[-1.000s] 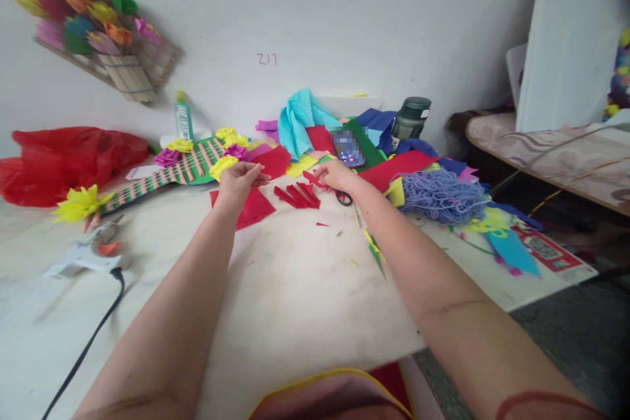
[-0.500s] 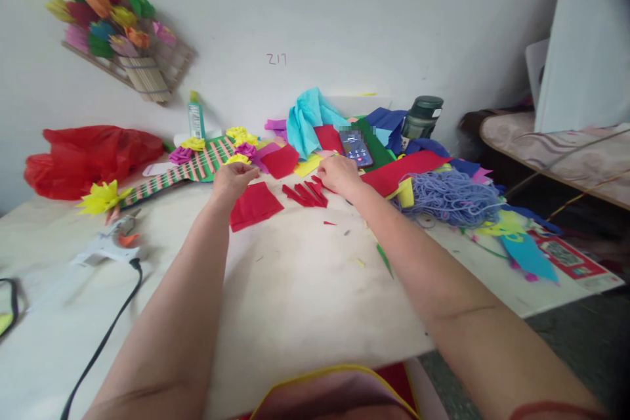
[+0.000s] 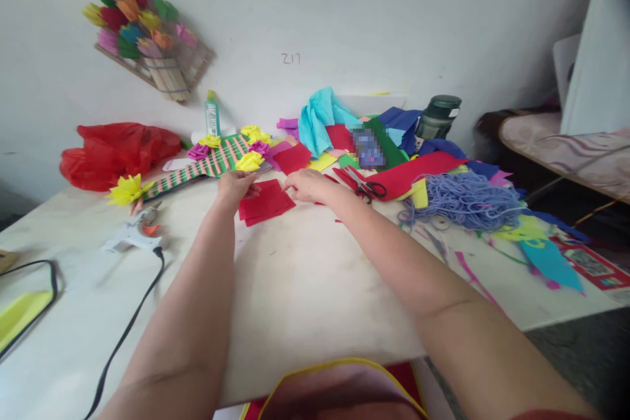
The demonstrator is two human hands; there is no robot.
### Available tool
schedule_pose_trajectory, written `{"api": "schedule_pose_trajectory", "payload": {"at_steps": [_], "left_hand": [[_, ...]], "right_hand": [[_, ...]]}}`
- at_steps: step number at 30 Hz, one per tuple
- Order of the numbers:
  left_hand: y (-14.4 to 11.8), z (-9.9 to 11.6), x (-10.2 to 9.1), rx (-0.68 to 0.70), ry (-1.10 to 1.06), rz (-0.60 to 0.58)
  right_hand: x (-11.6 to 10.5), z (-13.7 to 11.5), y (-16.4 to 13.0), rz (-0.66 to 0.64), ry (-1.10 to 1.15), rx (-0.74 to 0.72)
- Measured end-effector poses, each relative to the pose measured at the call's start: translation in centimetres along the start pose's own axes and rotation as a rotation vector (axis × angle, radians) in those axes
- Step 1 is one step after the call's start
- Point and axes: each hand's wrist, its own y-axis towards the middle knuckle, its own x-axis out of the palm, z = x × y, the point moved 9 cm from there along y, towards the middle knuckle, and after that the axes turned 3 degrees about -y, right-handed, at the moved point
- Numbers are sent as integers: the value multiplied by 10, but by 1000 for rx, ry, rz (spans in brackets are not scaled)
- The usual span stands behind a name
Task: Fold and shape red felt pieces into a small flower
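Observation:
My left hand (image 3: 236,188) is at the upper left edge of a small stack of red paper pieces (image 3: 267,205) lying on the table. Its fingers are bent together, and whatever may be between them is too small to make out. From the other side my right hand (image 3: 309,185) reaches to the stack's upper right corner, fingers stretched out and thumb apart. Black-handled scissors (image 3: 370,190) lie just beyond my right forearm. The thin red strips are mostly hidden by that hand and forearm.
A paper-flower-trimmed guitar-shaped craft (image 3: 201,165) lies at the back left, near a white glue gun (image 3: 135,235) with a black cord. Blue yarn (image 3: 470,200), a phone (image 3: 369,147) and a dark bottle (image 3: 438,117) are on the right. A red plastic bag (image 3: 118,154) sits far left.
My right hand has moved left from the strips to the red stack, uncovering the scissors. My left hand has come lower over the stack's edge. The view has shifted slightly left.

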Motion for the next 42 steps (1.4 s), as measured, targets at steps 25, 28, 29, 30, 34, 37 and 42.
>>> {"api": "schedule_pose_trajectory", "payload": {"at_steps": [25, 28, 29, 30, 34, 37, 42], "left_hand": [[8, 10, 4, 227, -14, 5], [3, 34, -4, 391, -156, 29], [0, 40, -2, 420, -220, -24], [-3, 45, 2, 437, -273, -100], [-19, 50, 27, 380, -349, -455], [-29, 45, 39, 326, -349, -590], [-25, 25, 41, 179, -379, -469]], "right_hand": [[13, 8, 12, 364, 114, -32], [-10, 24, 4, 529, 293, 60], [-15, 30, 1, 561, 351, 86], [-20, 35, -1, 583, 396, 105], [-30, 56, -5, 608, 502, 202], [-33, 65, -7, 597, 584, 233], [-32, 67, -14, 513, 890, 297]]}}
